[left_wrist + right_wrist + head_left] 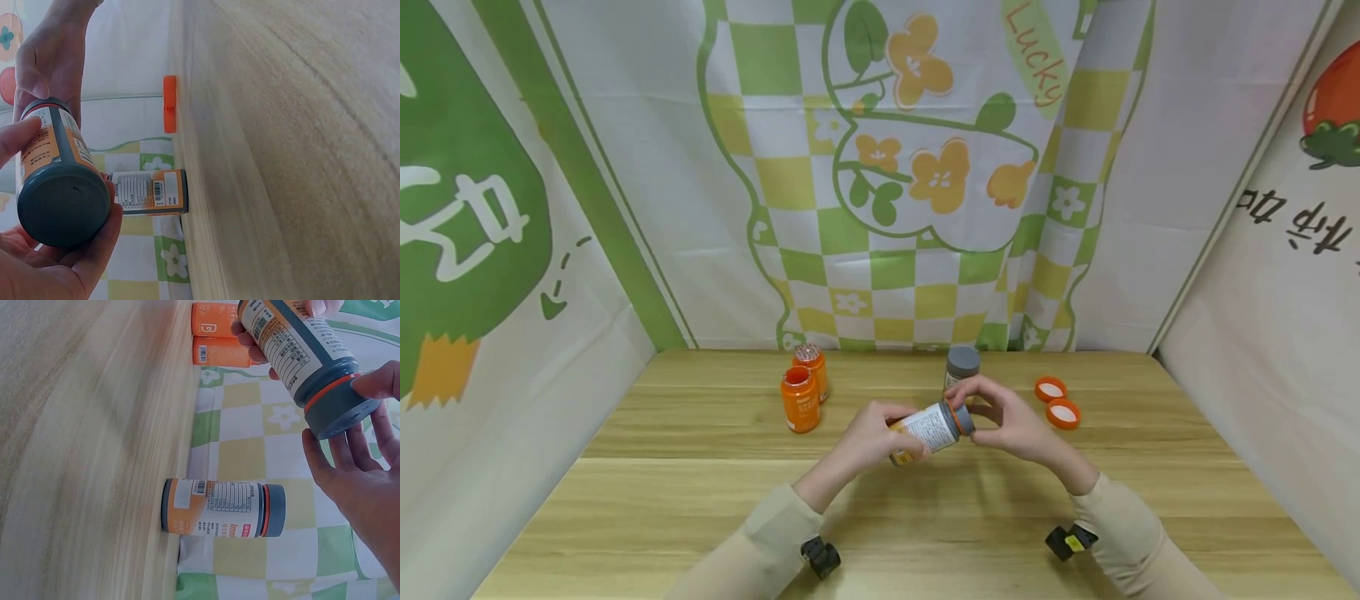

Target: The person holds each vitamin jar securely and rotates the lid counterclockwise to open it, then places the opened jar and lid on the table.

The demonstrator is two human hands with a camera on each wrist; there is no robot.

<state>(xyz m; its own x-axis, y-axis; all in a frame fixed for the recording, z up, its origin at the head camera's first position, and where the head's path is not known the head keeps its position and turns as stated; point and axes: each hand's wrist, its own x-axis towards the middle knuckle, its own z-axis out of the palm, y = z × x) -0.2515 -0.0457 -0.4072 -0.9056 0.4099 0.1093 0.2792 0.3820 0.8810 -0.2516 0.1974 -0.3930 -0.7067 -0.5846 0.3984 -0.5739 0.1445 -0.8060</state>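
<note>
My left hand (867,437) grips the body of a grey supplement bottle (928,428) with a white and orange label. The bottle is held above the table, tilted with its lid end up and to the right. Fingers and thumb of my right hand (1017,423) pinch its grey screw cap (340,411), which sits on the neck above an orange ring. In the left wrist view, the dark base of the bottle faces the camera. A second, matching grey bottle (215,509) stands upright behind my right hand, its cap on.
Two orange bottles (801,402) without lids stand at the back left, one behind the other; the rear one has a speckled top. Two orange caps (1063,414) with white insides lie at the right. A patterned cloth (880,275) hangs behind the wooden table (700,500).
</note>
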